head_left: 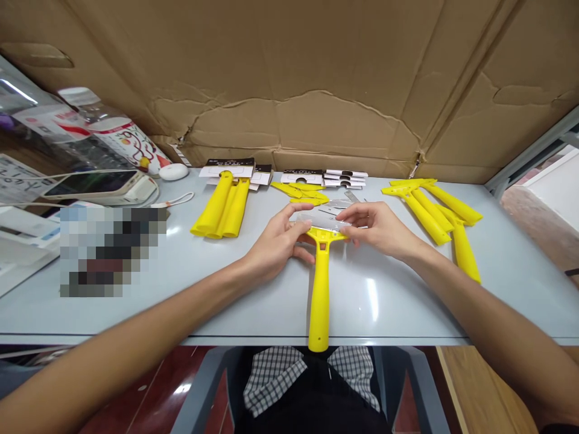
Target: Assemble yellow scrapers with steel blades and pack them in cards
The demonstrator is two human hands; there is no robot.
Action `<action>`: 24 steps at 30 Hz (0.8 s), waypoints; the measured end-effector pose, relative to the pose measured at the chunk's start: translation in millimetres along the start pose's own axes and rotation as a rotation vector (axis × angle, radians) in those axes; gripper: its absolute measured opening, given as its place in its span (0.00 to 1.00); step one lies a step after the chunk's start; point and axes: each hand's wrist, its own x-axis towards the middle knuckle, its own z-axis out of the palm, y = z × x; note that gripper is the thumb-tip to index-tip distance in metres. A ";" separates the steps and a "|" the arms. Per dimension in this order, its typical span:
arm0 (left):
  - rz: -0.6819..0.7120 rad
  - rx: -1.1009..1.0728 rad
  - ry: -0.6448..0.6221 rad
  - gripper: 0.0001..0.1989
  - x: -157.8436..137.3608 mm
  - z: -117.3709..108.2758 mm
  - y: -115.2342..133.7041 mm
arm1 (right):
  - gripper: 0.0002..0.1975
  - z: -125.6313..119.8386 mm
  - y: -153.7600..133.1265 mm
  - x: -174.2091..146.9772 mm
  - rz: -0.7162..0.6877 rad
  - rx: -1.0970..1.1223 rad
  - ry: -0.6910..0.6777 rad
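A yellow scraper points toward me, its handle end just past the table's front edge. Across its wide head lies a thin, shiny metal blade. My left hand grips the left end of the head, thumb on top. My right hand pinches around the right end of the blade and head; its fingertips partly hide that corner. Just beyond my hands are flat yellow head pieces and loose metal strips.
At the left, carded yellow scrapers lie together; several yellow handles lie at the right. Packaging cards rest at the back against cardboard. Bottles, a phone and a white oval object occupy the left.
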 end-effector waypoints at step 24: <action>0.015 -0.005 0.116 0.14 1.1 1.1 6.2 | 0.04 3.3 7.8 2.4 0.156 0.311 0.033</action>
